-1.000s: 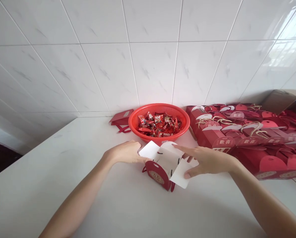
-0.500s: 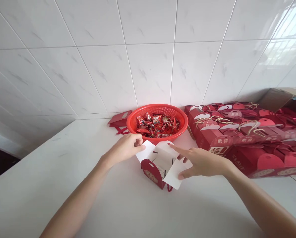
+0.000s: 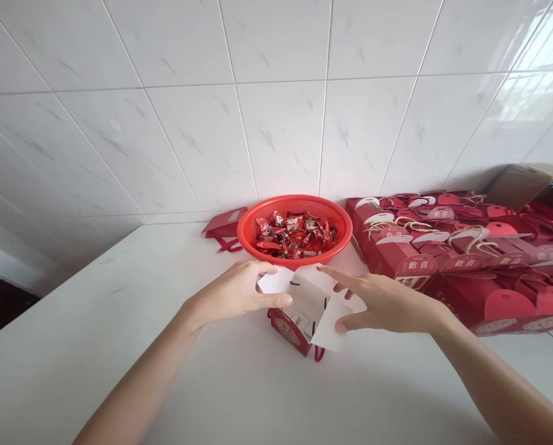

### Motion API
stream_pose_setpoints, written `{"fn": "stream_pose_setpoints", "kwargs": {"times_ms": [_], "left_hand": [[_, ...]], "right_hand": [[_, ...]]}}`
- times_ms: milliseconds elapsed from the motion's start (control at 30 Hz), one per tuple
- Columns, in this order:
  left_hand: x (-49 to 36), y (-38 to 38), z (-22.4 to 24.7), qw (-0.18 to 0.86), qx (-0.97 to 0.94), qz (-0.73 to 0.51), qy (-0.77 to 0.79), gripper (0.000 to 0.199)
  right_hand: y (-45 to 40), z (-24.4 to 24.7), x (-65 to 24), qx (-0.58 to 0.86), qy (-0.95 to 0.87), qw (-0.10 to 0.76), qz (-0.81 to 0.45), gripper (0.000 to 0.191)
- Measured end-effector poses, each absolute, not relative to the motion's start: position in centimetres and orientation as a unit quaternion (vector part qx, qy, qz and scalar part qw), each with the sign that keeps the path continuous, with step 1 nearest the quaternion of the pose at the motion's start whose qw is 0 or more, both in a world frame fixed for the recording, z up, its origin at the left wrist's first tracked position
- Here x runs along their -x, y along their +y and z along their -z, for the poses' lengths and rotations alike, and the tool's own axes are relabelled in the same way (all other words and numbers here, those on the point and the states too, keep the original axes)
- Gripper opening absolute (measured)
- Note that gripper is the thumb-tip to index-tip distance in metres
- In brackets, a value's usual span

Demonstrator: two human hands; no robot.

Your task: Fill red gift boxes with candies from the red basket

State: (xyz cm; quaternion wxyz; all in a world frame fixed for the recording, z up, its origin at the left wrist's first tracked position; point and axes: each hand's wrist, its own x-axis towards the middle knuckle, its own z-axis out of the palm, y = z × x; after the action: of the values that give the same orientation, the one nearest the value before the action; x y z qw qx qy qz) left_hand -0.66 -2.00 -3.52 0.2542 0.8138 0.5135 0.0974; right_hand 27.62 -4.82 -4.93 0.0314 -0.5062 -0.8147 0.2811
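Note:
A small red gift box (image 3: 289,330) sits on the white counter, its top flaps unfolded to show a pale inside. My left hand (image 3: 236,290) is at its left flap (image 3: 276,281), with the thumb stretched over the front edge and the fingers apart. On the other side, my right hand (image 3: 378,303) is spread, its thumb against the right white flap (image 3: 330,327) and its index fingertip by the back flap. A dark red cord loop (image 3: 319,353) pokes out below the box. Just behind stands a red plastic basket (image 3: 244,238) with wrapped candies (image 3: 299,232).
Rows of red gift boxes (image 3: 413,266) with cord and ribbon handles crowd the right side. A cardboard carton (image 3: 517,185) stands behind them. Left of the basket lies a flat red box (image 3: 225,224) with ribbon. A tiled wall (image 3: 280,136) closes off the back.
My left hand has opened from a closed shape and moved right, bringing its thumb over the box's front edge. My right hand has barely moved.

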Motion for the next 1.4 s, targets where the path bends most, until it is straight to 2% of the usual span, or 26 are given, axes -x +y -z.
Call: {"fn": "stream_pose_setpoints", "kwargs": {"times_ms": [233,333,467,567,667,767,900,967,1100,1267,1400], "left_hand": [[1.7,-1.2,2.9,0.277,-0.82,-0.094,0.493,0.065],[2.5,-0.4,1.2,0.271,-0.803,-0.106,0.52,0.062],[1.1,3.5,-0.9,0.195,-0.811,-0.135,0.536,0.048],[-1.8,8.1,-0.3,0.204,-0.852,-0.051,0.479,0.042],[-4.7,12.0,2.3,0.22,-0.868,0.058,0.441,0.051],[-6.5,14.0,5.1,0.226,-0.867,0.089,0.434,0.055],[-6.6,15.2,6.9,0.224,-0.876,0.03,0.427,0.024],[-5.9,15.7,6.9,0.236,-0.875,0.001,0.423,0.018],[-4.8,16.4,6.5,0.283,-0.865,-0.052,0.411,0.02],[-4.9,16.3,6.2,0.343,-0.852,-0.141,0.369,0.04],[-5.1,15.9,6.0,0.364,-0.84,-0.199,0.35,0.047]], "right_hand": [[-4.3,4.5,-28.7,0.484,-0.822,0.126,-0.272,0.079],[-3.5,3.7,-28.9,0.454,-0.811,0.203,-0.309,0.064],[0.0,3.5,-27.7,0.418,-0.757,0.352,-0.359,0.049],[4.0,4.6,-25.8,0.384,-0.689,0.467,-0.4,0.041],[7.4,6.0,-23.9,0.396,-0.597,0.549,-0.431,0.037],[9.3,7.2,-23.2,0.408,-0.57,0.554,-0.448,0.033],[10.0,8.0,-23.7,0.415,-0.567,0.548,-0.455,0.025],[10.1,8.1,-23.9,0.42,-0.565,0.545,-0.455,0.023],[10.6,8.4,-23.9,0.434,-0.561,0.541,-0.452,0.02],[11.1,8.9,-23.8,0.453,-0.553,0.544,-0.44,0.021],[11.1,9.0,-23.8,0.47,-0.548,0.529,-0.446,0.027]]}}
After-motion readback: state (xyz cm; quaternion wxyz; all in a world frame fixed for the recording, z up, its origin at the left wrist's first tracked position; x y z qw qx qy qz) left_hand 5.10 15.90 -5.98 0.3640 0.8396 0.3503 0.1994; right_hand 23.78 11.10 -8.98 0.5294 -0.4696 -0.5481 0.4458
